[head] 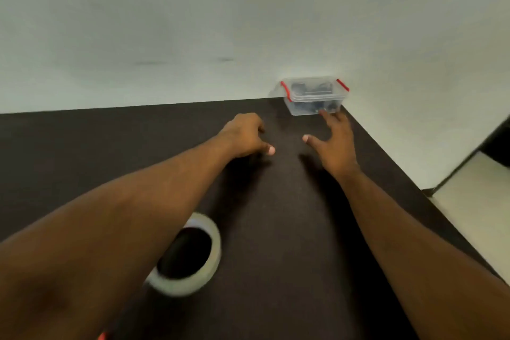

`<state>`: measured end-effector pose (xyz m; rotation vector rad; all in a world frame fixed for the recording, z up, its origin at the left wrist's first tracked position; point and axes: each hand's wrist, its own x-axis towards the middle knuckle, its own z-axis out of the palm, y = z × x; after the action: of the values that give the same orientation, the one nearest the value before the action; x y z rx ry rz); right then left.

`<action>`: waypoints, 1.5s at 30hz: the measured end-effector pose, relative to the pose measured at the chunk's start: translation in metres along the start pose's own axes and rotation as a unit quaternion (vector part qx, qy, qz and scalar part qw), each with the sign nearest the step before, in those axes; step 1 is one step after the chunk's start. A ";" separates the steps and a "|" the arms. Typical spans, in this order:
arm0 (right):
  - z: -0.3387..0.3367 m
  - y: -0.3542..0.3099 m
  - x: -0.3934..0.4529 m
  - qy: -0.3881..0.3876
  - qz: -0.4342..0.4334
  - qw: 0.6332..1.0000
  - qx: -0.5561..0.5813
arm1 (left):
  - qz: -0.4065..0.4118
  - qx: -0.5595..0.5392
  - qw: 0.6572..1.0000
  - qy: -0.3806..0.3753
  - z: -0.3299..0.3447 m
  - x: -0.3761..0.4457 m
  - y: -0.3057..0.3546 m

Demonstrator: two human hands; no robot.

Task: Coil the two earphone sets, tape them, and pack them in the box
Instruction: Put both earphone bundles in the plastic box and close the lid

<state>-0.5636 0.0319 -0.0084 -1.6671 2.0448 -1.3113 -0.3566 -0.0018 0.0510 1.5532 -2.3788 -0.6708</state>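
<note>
Both hands are gripping nothing: the right hand is spreading open, fingertips just reaching the clear box at the table's far right corner; the left hand is curling loosely. Tape roll is lying near, left.

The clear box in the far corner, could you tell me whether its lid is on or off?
On: the clear box has its lid seated, with both red clips at the ends.
</note>
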 end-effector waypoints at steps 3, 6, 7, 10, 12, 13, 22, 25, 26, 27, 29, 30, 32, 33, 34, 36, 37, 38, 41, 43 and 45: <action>-0.002 -0.048 -0.101 -0.094 -0.032 0.992 0.084 | 0.041 -0.115 0.981 0.154 -0.016 -0.102 -0.024; -0.003 -0.096 -0.190 -0.238 -0.121 0.957 0.117 | 0.011 -0.064 0.990 0.127 -0.027 -0.215 -0.062; -0.001 -0.109 -0.209 -0.277 -0.151 0.943 0.104 | -0.024 -0.018 0.996 0.085 -0.026 -0.247 -0.076; 0.010 -0.134 -0.240 -0.322 -0.212 0.923 0.007 | -0.106 0.109 0.987 -0.042 -0.020 -0.316 -0.099; 0.018 -0.144 -0.251 -0.291 -0.240 0.925 -0.049 | -0.111 0.128 0.984 -0.057 -0.015 -0.340 -0.106; 0.021 -0.147 -0.256 -0.269 -0.243 0.929 -0.069 | -0.106 0.126 0.986 -0.036 -0.012 -0.348 -0.109; -0.010 -0.134 -0.262 -0.157 -0.220 0.960 -0.080 | -0.156 0.037 0.984 0.072 -0.007 -0.353 -0.107; -0.037 -0.110 -0.243 -0.104 -0.236 0.961 -0.102 | -0.145 -0.051 0.982 0.112 -0.003 -0.323 -0.091; -0.047 -0.100 -0.234 -0.090 -0.235 0.961 -0.112 | -0.137 -0.082 0.980 0.120 0.000 -0.307 -0.081; -0.055 -0.090 -0.225 -0.085 -0.228 0.962 -0.124 | -0.128 -0.112 0.978 0.122 0.003 -0.290 -0.070; -0.072 -0.067 -0.202 -0.085 -0.210 0.962 -0.150 | -0.114 -0.144 0.977 0.105 0.010 -0.250 -0.046; -0.077 -0.058 -0.191 -0.088 -0.202 0.962 -0.162 | -0.112 -0.142 0.979 0.094 0.013 -0.231 -0.035; -0.089 -0.038 -0.164 -0.091 -0.187 0.961 -0.180 | -0.114 -0.124 0.983 0.074 0.020 -0.187 -0.009; -0.093 -0.028 -0.150 -0.091 -0.179 0.962 -0.187 | -0.117 -0.114 0.984 0.070 0.022 -0.166 0.003; -0.096 -0.020 -0.136 -0.092 -0.172 0.962 -0.193 | -0.120 -0.109 0.984 0.068 0.024 -0.146 0.014; -0.099 -0.006 -0.108 -0.087 -0.151 0.965 -0.195 | -0.130 -0.114 0.983 0.067 0.028 -0.109 0.033; -0.099 0.001 -0.096 -0.084 -0.136 0.969 -0.190 | -0.135 -0.117 0.982 0.067 0.030 -0.092 0.041; -0.099 0.007 -0.083 -0.079 -0.121 0.972 -0.185 | -0.137 -0.123 0.981 0.067 0.032 -0.074 0.047; -0.097 0.021 -0.052 -0.070 -0.091 0.980 -0.161 | -0.158 -0.165 0.971 0.075 0.036 -0.030 0.060; -0.093 0.026 -0.037 -0.073 -0.084 0.981 -0.160 | -0.177 -0.191 0.963 0.074 0.039 -0.006 0.067; -0.087 0.027 -0.025 -0.081 -0.103 0.975 -0.180 | -0.183 -0.190 0.962 0.065 0.042 0.010 0.072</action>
<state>-0.6286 0.0967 0.0135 -2.1099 2.1534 -0.8510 -0.4366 0.0239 0.0491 1.8018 -1.7498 -0.9945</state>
